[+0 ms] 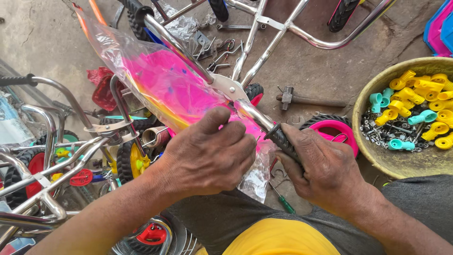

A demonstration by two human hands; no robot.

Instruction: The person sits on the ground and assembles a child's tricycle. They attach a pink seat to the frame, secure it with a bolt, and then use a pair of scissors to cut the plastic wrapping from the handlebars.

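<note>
My left hand (207, 153) is closed over the clear plastic bag (141, 66) that wraps a bright pink plastic part (170, 87), at its near end. My right hand (316, 167) grips the black rubber handle grip (282, 140) on the end of a chrome handlebar (188, 49), which runs diagonally up and to the left. A metal bracket (231, 87) sits midway along the bar. Both hands are close together above my lap.
A round bowl (373, 153) of yellow and teal plastic caps and screws stands at the right. A hammer (306, 100) lies on the concrete floor, a green-handled screwdriver (282, 200) by my knee. Small wheels and chrome frames (42, 160) crowd the left; a pink wheel (337, 130) lies beside my right hand.
</note>
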